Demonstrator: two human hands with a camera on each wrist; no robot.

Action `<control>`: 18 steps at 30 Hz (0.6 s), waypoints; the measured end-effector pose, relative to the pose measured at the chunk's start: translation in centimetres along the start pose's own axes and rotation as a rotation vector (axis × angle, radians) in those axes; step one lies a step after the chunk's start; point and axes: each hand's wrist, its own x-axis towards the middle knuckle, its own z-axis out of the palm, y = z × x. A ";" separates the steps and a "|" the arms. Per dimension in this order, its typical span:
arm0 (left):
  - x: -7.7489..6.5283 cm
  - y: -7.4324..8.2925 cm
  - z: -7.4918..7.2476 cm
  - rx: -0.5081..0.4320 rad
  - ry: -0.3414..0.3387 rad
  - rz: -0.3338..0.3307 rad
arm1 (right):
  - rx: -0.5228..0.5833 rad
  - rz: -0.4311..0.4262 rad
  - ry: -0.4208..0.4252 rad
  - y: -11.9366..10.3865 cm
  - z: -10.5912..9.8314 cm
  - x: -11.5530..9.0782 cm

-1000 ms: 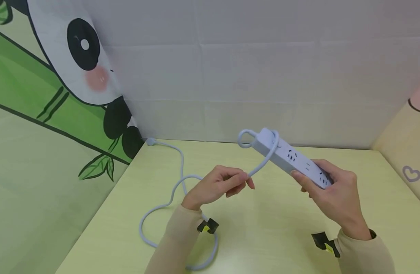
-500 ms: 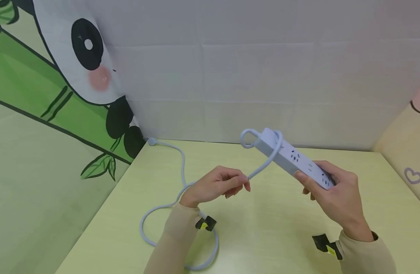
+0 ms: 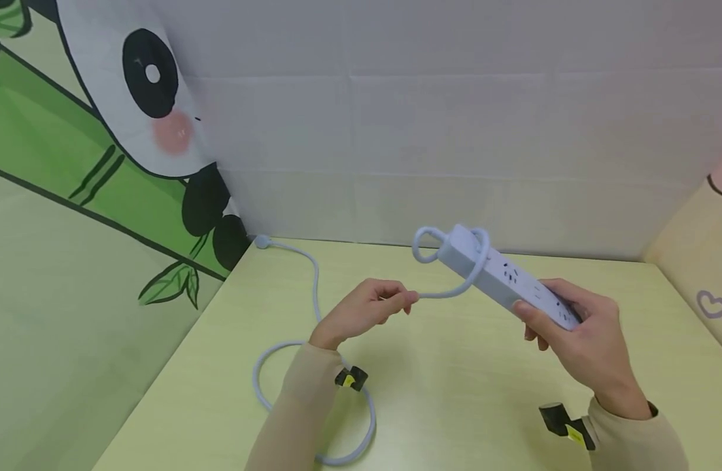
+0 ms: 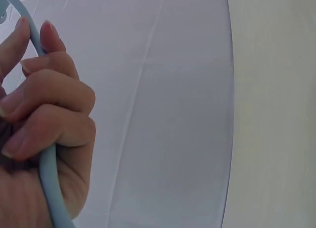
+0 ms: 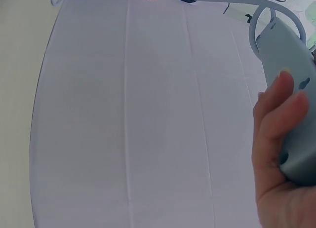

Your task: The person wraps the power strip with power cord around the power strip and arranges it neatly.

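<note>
A white power strip (image 3: 502,271) is held above the table, tilted, its far end up and to the left. My right hand (image 3: 584,333) grips its near end, thumb along the side and fingers beneath, as the right wrist view of the strip (image 5: 286,55) also shows. From the far end the white cord (image 3: 449,294) makes a loop and crosses over the strip's top. My left hand (image 3: 367,307) pinches this cord between thumb and forefinger. In the left wrist view the cord (image 4: 48,173) also runs through the palm under curled fingers.
More of the cord lies in curves on the pale yellow table (image 3: 455,405), partly hidden by the left sleeve (image 3: 302,399). Its round plug (image 3: 262,242) rests at the back left corner. A grey-white backdrop (image 3: 443,131) stands behind, with printed panels at both sides.
My left hand has drawn slightly left and up, and the pinched cord now runs nearly level to the strip. The strip has shifted slightly right and down. The cord on the table has shifted.
</note>
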 end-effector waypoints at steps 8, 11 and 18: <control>0.5 -0.9 0.0 0.047 0.236 -0.105 | 0.073 0.009 -0.132 0.1 -0.6 -0.2; 0.6 -1.5 0.0 0.043 0.323 -0.120 | 0.079 0.010 -0.169 0.1 -0.9 -0.5; 0.6 -1.5 -0.3 -0.035 0.296 -0.103 | 0.042 -0.016 -0.219 -0.1 -1.2 -0.7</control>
